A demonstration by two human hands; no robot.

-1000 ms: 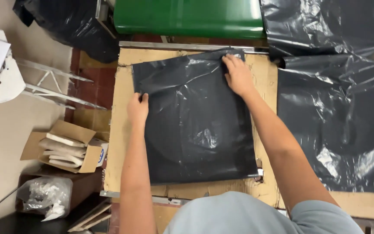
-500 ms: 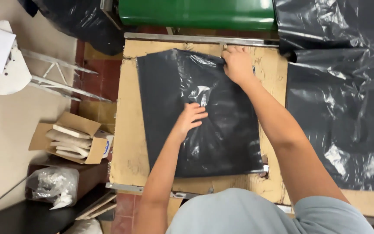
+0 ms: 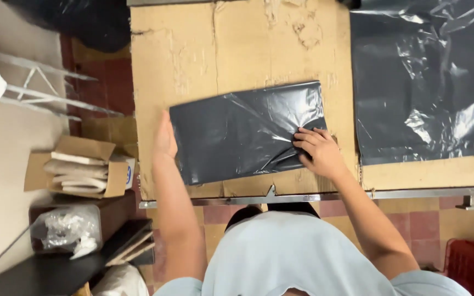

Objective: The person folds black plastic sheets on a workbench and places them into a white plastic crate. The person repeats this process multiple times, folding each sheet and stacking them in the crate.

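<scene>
fingers of our right hand spread apart, pressing flat on the right end of the folded black plastic bag. left hand stands on edge, fingers together, against the bag's left end. bag lies near the front edge of the cardboard-covered worktop, slightly tilted. 1 larger black plastic sheet lies flat toward the worktop's right side, apart from the bag. open cardboard box on floor at left.

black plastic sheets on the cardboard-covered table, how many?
2. One folded black bag lies mid-table between the left hand and right hand. A stack of flat black bags lies at the right; it may hold several layers. More dark plastic shows beyond the table, top left.
</scene>
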